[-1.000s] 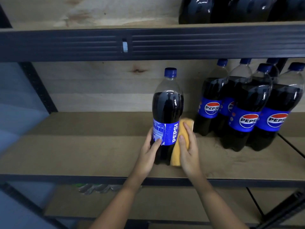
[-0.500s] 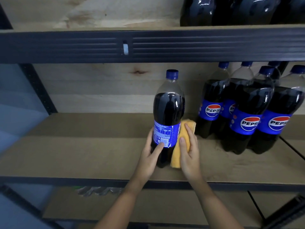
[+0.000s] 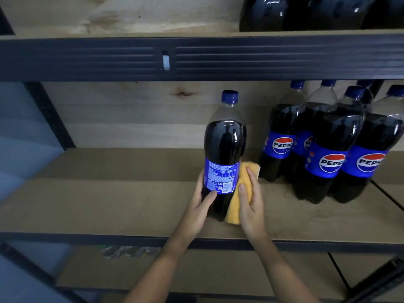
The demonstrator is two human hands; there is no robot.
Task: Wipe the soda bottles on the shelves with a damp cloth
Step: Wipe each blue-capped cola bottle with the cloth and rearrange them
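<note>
A large Pepsi bottle (image 3: 225, 149) with a blue cap stands upright on the middle wooden shelf (image 3: 109, 200), its nutrition label facing me. My left hand (image 3: 201, 206) grips its lower left side, thumb across the front. My right hand (image 3: 249, 202) presses a folded yellow cloth (image 3: 238, 193) against the bottle's right side, fingers laid straight along the cloth.
Several more Pepsi bottles (image 3: 328, 145) stand clustered at the right of the same shelf. Dark bottles (image 3: 306, 12) sit on the upper shelf behind a black metal beam (image 3: 196, 57). A black upright post (image 3: 50, 114) runs at the left. A lower shelf (image 3: 218, 272) lies below.
The bottle has turned in my hands, so the nutrition label now faces me instead of the Pepsi lettering. Both hands stay at its sides.
</note>
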